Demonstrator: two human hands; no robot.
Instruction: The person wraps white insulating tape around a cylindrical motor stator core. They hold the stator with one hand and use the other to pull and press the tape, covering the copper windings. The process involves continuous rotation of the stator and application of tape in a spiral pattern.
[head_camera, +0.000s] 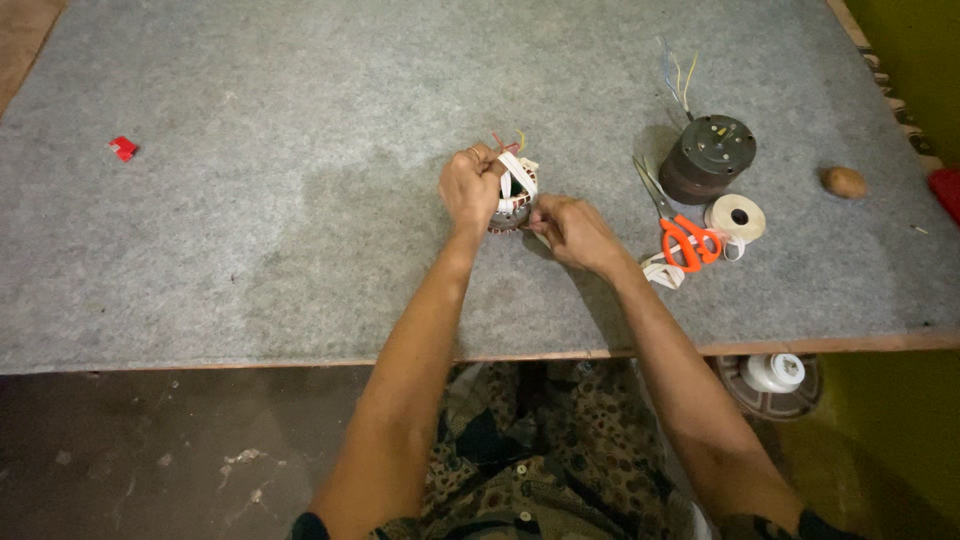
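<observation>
I judge we're mid-wrap: my left hand (470, 190) grips the small motor winding (512, 198) at tabletop (250, 200) centre; my right hand (572, 232), at its four o'clock, pinches white tape (516, 172). Next calls for steady tension.

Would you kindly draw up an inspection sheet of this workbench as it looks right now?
Surface: grey felt mat on a wooden bench.
Job's things: small wound coil wrapped with white tape.
Clutter: orange scissors, white tape roll, dark round motor, red scrap, brown lump.
Grippers: left hand grips the coil; right hand pinches the tape beside it.
Cables: thin coloured leads on the motor.
Surroundings: bare floor, another white roll below the bench.
</observation>
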